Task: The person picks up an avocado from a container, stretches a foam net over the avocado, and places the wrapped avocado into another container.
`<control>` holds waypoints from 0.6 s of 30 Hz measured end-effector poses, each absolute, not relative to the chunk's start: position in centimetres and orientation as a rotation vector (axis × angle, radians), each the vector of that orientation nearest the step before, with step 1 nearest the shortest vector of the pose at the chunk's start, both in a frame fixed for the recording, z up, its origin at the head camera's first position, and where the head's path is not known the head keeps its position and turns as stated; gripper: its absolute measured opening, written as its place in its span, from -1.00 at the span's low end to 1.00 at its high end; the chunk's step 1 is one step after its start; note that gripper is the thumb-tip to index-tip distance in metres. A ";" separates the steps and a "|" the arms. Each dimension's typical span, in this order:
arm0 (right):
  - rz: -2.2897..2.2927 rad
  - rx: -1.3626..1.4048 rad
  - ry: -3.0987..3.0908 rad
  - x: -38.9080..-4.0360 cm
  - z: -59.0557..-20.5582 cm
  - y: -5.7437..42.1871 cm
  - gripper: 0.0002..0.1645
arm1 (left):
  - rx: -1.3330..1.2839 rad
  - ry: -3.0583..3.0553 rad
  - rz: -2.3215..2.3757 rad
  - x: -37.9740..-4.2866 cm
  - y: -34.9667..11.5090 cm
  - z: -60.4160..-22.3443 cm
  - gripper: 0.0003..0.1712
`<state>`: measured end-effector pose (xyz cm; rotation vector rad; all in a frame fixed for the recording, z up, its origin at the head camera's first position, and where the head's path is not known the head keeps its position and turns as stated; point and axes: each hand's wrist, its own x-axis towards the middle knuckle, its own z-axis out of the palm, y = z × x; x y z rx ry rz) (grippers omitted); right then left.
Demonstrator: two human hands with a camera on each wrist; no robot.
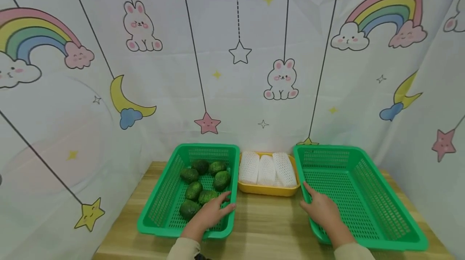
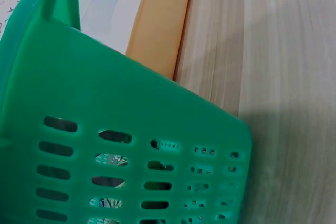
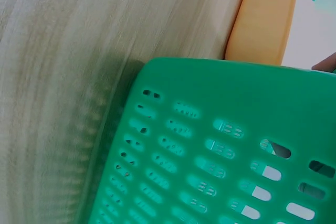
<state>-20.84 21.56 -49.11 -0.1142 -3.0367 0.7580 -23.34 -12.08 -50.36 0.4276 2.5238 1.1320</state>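
Note:
In the head view my left hand [image 1: 212, 211] reaches over the front right part of the left green basket [image 1: 156, 207], its thumb and fingers apart at the right rim. Several dark green avocados [image 1: 194, 191] lie inside this basket. My right hand [image 1: 323, 211] is at the left rim of the right green basket [image 1: 396, 245], index finger stretched forward along the rim and thumb apart from it. No avocado shows in that second basket. In the right wrist view a bit of a fingertip [image 3: 326, 64] appears at the basket's upper edge.
Between the baskets, toward the back, a yellow tray [image 1: 269, 190] holds white foam net sleeves [image 1: 267, 170]. All stand on a wood-grain table [image 1: 267, 227]. A white cloth backdrop [image 1: 247, 98] with printed rabbits, stars and rainbows hangs right behind and at both sides.

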 end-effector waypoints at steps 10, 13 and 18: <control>0.773 -0.112 -3.011 -21.1 -49.3 21.5 -0.18 | 0.423 2.502 1.142 -23.6 -12.1 -50.5 -0.14; 0.765 -0.099 -3.006 -21.0 -49.4 21.5 -0.19 | 0.426 2.500 1.139 -23.5 -12.1 -50.5 -0.14; 0.768 -0.107 -3.007 -20.8 -49.5 21.6 -0.18 | 0.446 2.530 1.106 -23.1 -12.0 -50.3 -0.15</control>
